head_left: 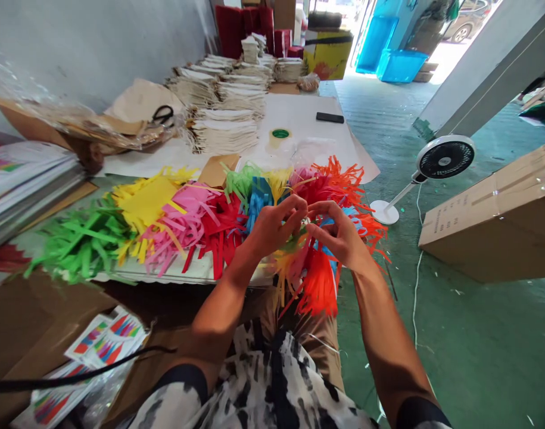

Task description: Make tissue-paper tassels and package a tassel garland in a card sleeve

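My left hand (276, 225) and my right hand (340, 233) meet above the table's front edge, fingertips pinched close together. What lies between the fingers is too small to make out. Below them hang tissue paper tassels, among them an orange tassel (319, 285) and yellow strips. Left of my hands runs a row of fringed paper: blue (258, 201), red (223, 226), pink (187, 214), yellow (149, 201) and green (91, 241). More orange-red fringe (341, 179) lies behind and beside my right hand.
Several stacks of white bundles (225, 134) stand further back, near a tape roll (280, 136), a black phone-like object (330, 118) and black scissors (163, 115). A white fan (445, 159) and a cardboard box (491, 220) are on the floor at right. Printed cards (106, 339) lie lower left.
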Tool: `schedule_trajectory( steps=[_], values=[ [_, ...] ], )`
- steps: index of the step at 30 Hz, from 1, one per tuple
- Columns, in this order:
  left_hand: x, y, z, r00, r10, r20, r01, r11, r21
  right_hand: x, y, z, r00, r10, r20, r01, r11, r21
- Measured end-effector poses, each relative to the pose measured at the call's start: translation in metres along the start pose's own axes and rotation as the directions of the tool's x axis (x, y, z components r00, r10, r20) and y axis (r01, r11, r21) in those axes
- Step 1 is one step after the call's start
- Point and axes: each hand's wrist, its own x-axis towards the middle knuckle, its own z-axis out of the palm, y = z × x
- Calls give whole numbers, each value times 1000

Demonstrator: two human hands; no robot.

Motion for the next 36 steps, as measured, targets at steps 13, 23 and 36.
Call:
schedule_trajectory(
  steps=[13, 23, 36],
  values=[
    [15, 1, 14, 948, 99, 302, -54, 987, -153, 2, -21, -6, 942, -304, -144, 292, 951, -99],
    [4, 69, -37, 965, -102, 241, -73, 780, 622, -18, -39, -16, 883, -387, -265, 424, 900, 102],
    [-22, 8, 14, 854, -290, 432, -103, 719, 687, -45, 35, 26, 964, 29, -265, -4, 996, 94]
  ],
)
